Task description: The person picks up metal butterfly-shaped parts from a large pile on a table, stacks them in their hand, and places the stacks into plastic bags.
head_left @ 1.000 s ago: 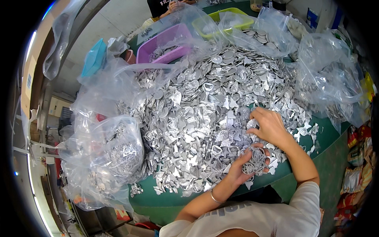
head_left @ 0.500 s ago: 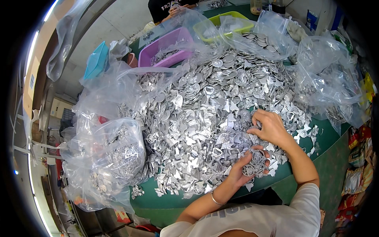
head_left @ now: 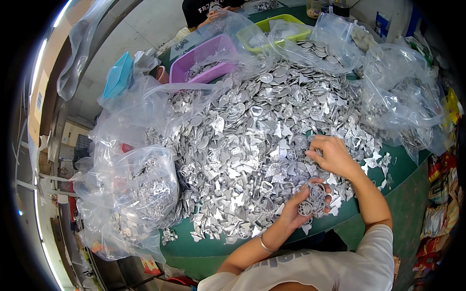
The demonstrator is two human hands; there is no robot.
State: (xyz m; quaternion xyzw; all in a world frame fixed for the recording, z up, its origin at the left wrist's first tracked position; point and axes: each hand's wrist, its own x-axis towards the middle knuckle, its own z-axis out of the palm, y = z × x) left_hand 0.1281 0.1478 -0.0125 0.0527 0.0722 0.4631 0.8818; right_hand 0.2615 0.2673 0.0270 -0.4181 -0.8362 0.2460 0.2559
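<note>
At left, a clear bag [head_left: 154, 186] of metal pieces sits on the green desk [head_left: 187, 246]; the silver pile [head_left: 238, 162] spreads rightward beside it. Your left hand [head_left: 293, 208], at the pile's near edge, is curled around openwork rounds [head_left: 316, 196]; cup them loosely so none slip. Farther right, your right hand [head_left: 331, 154] bends over the pile, its fingertips' grip impossible to tell; pinch single pieces by the rim

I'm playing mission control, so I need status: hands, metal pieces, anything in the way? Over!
Left hand cupping openwork metal pieces. Right hand over the metal pile, grip unclear. Transparent plastic bags flanking the pile, away from both hands.
</note>
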